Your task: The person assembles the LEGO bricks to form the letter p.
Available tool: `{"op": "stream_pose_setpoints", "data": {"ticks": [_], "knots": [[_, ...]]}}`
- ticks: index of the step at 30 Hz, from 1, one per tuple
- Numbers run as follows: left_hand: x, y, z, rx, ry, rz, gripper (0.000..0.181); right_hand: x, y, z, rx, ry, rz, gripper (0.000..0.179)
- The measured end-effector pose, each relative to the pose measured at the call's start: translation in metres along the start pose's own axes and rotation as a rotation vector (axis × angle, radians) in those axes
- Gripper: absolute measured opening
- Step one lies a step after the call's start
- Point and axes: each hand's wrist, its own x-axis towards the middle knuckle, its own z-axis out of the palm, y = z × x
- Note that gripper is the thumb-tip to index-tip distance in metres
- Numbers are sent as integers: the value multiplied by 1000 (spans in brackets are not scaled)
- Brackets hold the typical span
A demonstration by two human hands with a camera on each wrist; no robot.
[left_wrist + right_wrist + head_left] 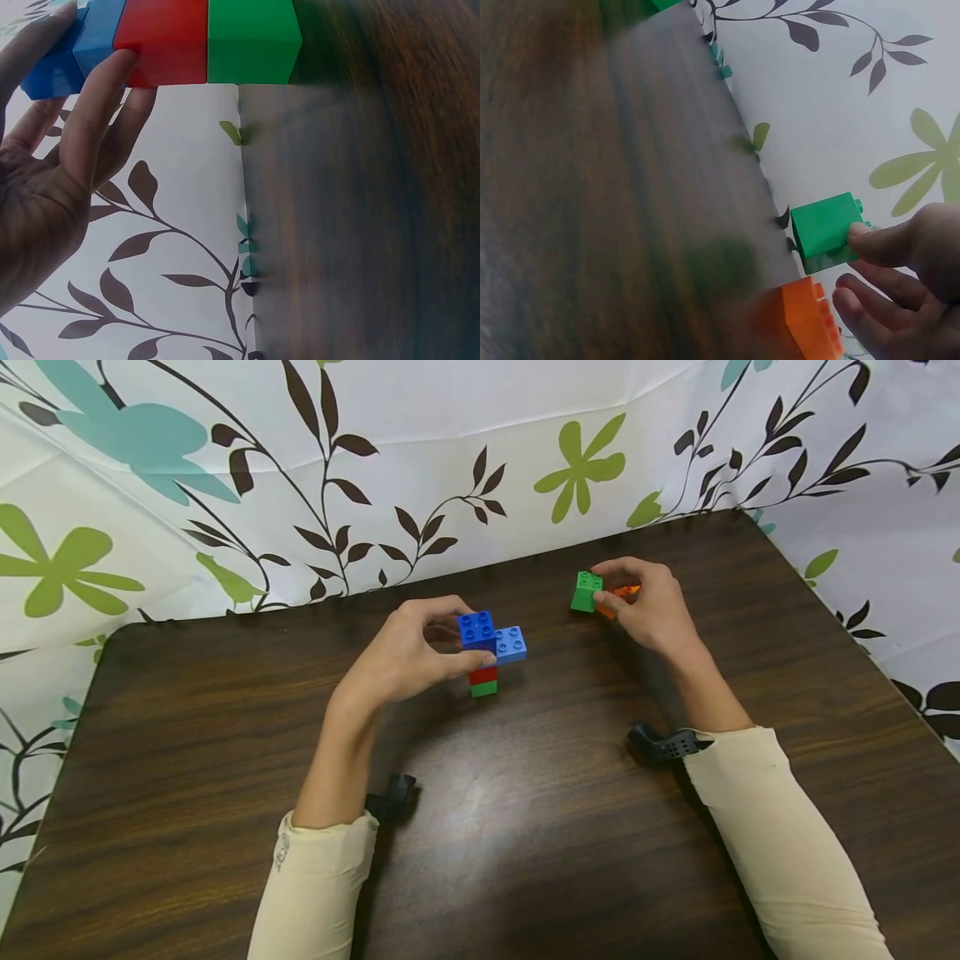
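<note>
My left hand (405,647) grips the upper part of an upright stack of toy building bricks between thumb and fingers. On top of that stack is a dark blue brick (477,625). Beneath it a light blue brick (511,645) juts out to the right, with a red brick (166,41) and a green brick (253,41) lower down. Farther right, my right hand (647,603) pinches a separate green brick (827,225) by its studded end, tilted a little. Close beside it on the table sits an orange brick (808,319), partly hidden behind my fingers in the head view.
A dark wood-grain table (187,735) lies under both hands. Its far edge meets a white curtain (450,427) printed with leaves and flowers. Each wrist carries a black strapped device, the left one (393,797) and the right one (663,743) close over the tabletop.
</note>
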Motion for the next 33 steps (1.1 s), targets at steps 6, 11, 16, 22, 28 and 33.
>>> {"op": "stream_pose_setpoints", "data": {"ticks": [6,11,16,22,28,33], "knots": [[1,-1,0,4,-6,0,34,-2,-7,-5,22,-2,-14,40],[1,-2,0,5,-11,-8,33,-4,-14,-8,38,7,-35,39],[1,-3,0,3,-11,-8,32,-7,-20,-11,47,8,-56,40],[1,-3,0,10,-10,-5,33,-9,-28,-15,51,-18,-56,41],[2,-2,2,15,-10,-2,32,-11,-34,-17,52,-27,-63,41],[2,-2,2,20,-10,-8,32,-13,-38,-19,58,-44,-70,42]]}}
